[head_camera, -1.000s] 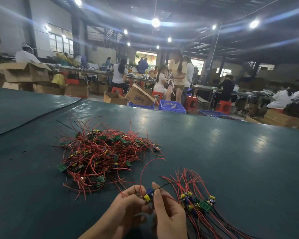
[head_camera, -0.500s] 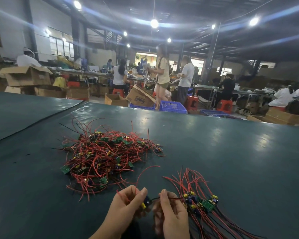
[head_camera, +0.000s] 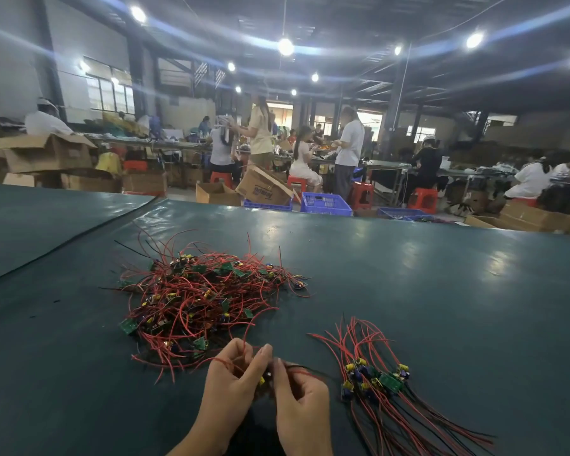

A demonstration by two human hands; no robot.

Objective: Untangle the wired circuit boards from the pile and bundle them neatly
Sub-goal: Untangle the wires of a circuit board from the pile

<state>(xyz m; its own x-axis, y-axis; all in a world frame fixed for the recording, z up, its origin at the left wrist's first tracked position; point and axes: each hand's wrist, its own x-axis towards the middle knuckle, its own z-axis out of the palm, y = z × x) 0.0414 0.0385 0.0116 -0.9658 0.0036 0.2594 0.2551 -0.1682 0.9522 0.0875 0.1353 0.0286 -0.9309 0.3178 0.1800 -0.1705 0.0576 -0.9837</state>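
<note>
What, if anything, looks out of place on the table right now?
Nothing stands out. The pile is a tangle, as expected; the bundle lies to its right with boards grouped and wires aligned. The left hand and right hand pinch one board between them.

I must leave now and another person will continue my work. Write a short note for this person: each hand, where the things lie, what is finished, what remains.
Left hand: pinches one wired circuit board at its wires.
Right hand: pinches the same board from the other side.
Tangled pile: on the green table, ahead and left of the hands.
Sorted bundle: right of the hands, boards together, wires roughly parallel.
Done: several boards laid out.
Left: add this board to the bundle, then work through the pile, much the larger.
</note>
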